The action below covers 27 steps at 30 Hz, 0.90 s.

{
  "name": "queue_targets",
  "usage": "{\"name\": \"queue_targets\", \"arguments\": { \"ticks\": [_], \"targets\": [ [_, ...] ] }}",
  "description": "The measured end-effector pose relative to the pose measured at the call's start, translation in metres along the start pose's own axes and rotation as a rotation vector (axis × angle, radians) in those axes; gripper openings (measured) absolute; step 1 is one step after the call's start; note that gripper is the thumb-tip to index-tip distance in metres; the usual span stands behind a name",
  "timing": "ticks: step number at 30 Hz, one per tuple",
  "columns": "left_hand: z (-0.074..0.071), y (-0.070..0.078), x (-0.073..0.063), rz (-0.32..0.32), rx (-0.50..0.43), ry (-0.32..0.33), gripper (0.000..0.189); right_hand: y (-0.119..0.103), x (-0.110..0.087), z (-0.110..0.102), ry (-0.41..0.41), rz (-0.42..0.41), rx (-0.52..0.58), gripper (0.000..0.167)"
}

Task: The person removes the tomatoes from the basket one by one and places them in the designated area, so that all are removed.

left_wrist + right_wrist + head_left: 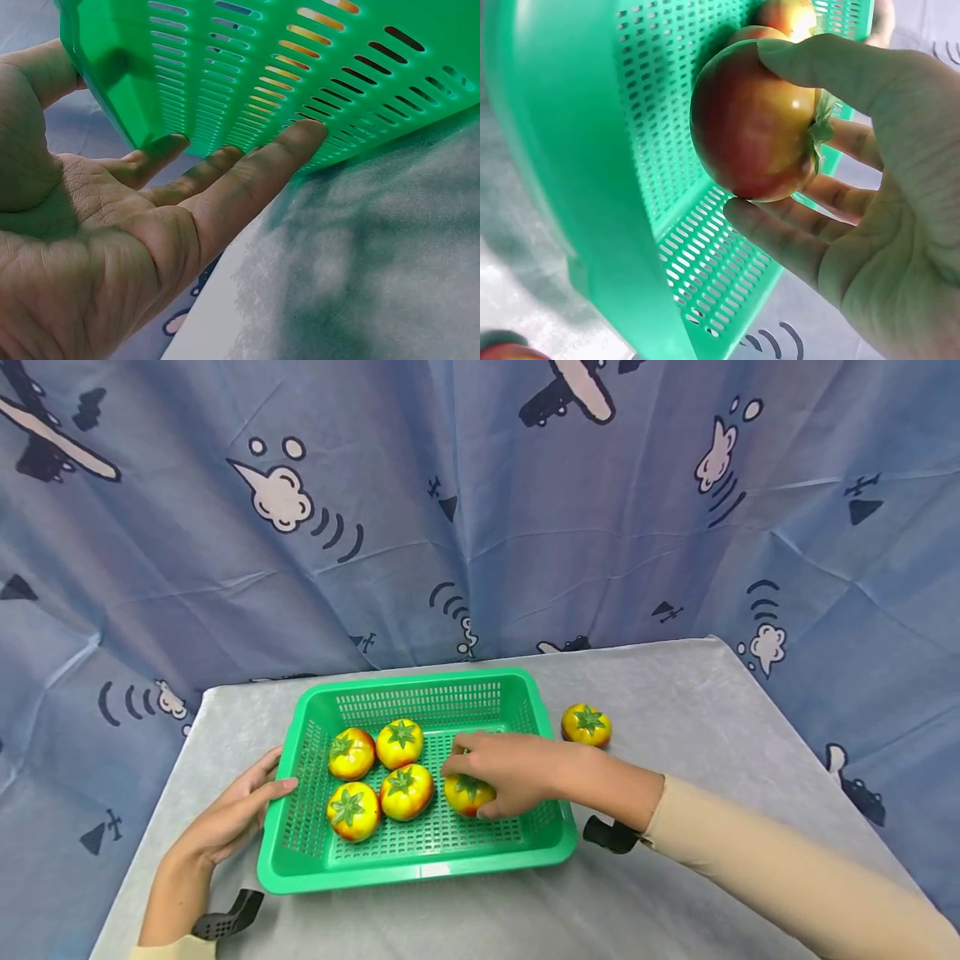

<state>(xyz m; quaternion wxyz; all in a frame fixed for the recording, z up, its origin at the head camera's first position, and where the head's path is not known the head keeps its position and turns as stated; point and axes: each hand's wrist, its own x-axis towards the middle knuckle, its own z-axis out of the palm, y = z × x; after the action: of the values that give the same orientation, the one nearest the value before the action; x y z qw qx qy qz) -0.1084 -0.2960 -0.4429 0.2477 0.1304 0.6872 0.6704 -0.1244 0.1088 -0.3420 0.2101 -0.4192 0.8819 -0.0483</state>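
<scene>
Nearest, the black wrist camera on the right arm sits just beside the basket; a low sweep of that arm could knock the rim and jolt everything inside. The left hand holds the basket's left side, thumb over the rim and fingers along the outer wall; should that light hold slacken, a bump could skid the basket over the worktop.

The right hand is clamped on a fruit inside the basket, thumb one side, fingers the other. Its skin looks smooth and shiny, so a loose pinch could let it slip and roll. Whether it touches the basket floor I cannot tell. Four more fruits lie close by on the left and might be nudged.

Farther off, one fruit lies outside, behind the right forearm, where a careless elbow could send it rolling.
</scene>
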Motion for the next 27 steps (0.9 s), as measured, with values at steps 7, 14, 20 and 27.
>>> {"name": "queue_targets", "arguments": {
  "ticks": [7, 14, 20, 27],
  "targets": [
    [-0.002, -0.001, 0.0, 0.022, -0.015, -0.017, 0.071, 0.003, -0.012, -0.007, 0.106, -0.034, 0.029, 0.058],
    [-0.003, 0.001, 0.002, -0.008, -0.022, -0.015, 0.074, 0.005, -0.023, 0.0, 0.249, -0.033, 0.042, 0.056],
    [-0.002, 0.005, 0.003, -0.009, -0.004, -0.012, 0.075, 0.012, -0.032, 0.005, 0.346, 0.008, 0.068, 0.057],
    [-0.001, 0.003, 0.001, -0.006, -0.006, -0.016, 0.075, 0.016, -0.047, 0.01, 0.481, 0.046, 0.081, 0.06]
  ]
}}
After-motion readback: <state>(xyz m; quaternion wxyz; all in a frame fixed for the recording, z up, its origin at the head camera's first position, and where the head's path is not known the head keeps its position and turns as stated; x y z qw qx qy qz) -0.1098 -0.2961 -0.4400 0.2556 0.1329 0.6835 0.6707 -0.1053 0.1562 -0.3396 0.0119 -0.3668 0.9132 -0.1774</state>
